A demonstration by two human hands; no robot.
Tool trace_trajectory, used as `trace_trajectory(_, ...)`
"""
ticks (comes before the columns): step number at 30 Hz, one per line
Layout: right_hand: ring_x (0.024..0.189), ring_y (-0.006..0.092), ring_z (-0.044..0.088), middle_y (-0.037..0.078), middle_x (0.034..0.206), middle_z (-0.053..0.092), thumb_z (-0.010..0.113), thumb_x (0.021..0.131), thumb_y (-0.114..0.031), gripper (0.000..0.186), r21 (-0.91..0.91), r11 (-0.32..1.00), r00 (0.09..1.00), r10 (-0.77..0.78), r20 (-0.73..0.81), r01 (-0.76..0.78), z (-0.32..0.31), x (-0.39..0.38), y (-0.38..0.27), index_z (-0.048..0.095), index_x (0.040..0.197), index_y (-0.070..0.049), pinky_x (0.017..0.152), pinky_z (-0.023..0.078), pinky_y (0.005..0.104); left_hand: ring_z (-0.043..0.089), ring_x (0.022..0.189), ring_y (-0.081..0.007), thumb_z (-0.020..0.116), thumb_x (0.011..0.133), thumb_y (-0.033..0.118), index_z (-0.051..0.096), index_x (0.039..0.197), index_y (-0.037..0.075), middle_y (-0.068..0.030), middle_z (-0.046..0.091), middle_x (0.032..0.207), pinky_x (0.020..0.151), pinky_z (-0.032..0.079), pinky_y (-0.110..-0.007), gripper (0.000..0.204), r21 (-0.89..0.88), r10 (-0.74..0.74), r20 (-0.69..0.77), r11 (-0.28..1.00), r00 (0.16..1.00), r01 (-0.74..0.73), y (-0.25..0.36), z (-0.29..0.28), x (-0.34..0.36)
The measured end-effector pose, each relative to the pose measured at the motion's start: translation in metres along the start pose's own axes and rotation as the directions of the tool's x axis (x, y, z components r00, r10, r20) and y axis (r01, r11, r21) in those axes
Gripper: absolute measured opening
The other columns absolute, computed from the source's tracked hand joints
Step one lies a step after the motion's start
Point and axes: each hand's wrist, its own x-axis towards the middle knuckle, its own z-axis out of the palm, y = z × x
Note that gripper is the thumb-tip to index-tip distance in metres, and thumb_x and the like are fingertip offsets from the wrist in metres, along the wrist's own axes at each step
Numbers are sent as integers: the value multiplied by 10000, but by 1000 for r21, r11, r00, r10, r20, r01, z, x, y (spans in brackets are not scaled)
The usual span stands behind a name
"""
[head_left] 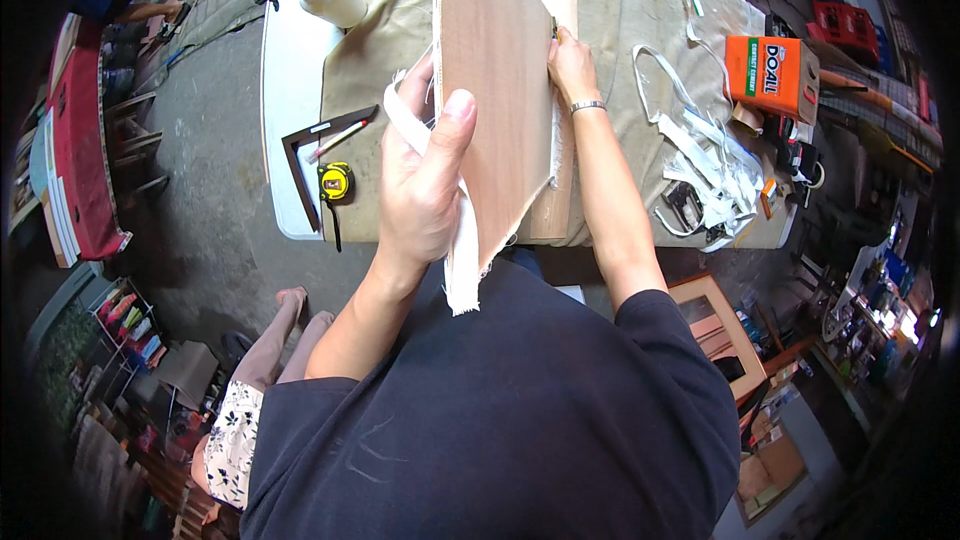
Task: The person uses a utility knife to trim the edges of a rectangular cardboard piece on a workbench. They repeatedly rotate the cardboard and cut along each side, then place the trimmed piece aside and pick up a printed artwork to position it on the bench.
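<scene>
A thin plywood board (495, 90) stands tilted on edge over the cloth-covered table, its lower edge rough and frayed. My left hand (425, 190) grips it at the near left, thumb up along the face. A white frayed strip (462, 265) runs by the board's left edge and loops between the fingers; its end hangs loose. On the board's right side is my right hand (572, 70), fingers closed around a small dark-and-yellow object mostly hidden, which I cannot make out. Beneath the hand and board lies a pale wooden plank (550, 215).
Left on the table are a black square (300, 165), a marker (338, 138), a yellow tape measure (337, 182) and a pale spray bottle (335, 2). At right, an orange can (765, 75) and tangled white strips (715, 175). People's legs (275, 340) show at left.
</scene>
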Motion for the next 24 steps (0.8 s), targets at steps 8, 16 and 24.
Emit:
trace_trajectory(8,923,464,637,306,928,655,542,878,-155,242,-19,1000,999,12,45,-11,0,2,2,626,1047,-4,825,512,525,485,1211,-162,511,997,216,364,1407,-66,-148,518,1314,1048,346,-305,518,-37,2,-6,999,1000,-2,0,2,2)
trace_trajectory(16,866,476,643,316,885,651,540,886,-128,228,2,996,992,88,86,-89,-13,-67,-5,604,1070,-8,788,519,539,502,1179,-147,509,996,204,396,1382,-72,-141,544,1276,1023,361,-290,487,-18,55,1,998,998,-55,-5,-5,2)
trace_trajectory(24,821,486,640,324,818,640,539,896,-133,351,13,991,986,128,105,-130,-18,-138,0,568,1230,-27,754,524,546,533,1122,-128,510,1001,195,413,1364,-71,-125,581,1218,986,392,-268,461,-62,65,4,996,998,-65,-7,-2,2)
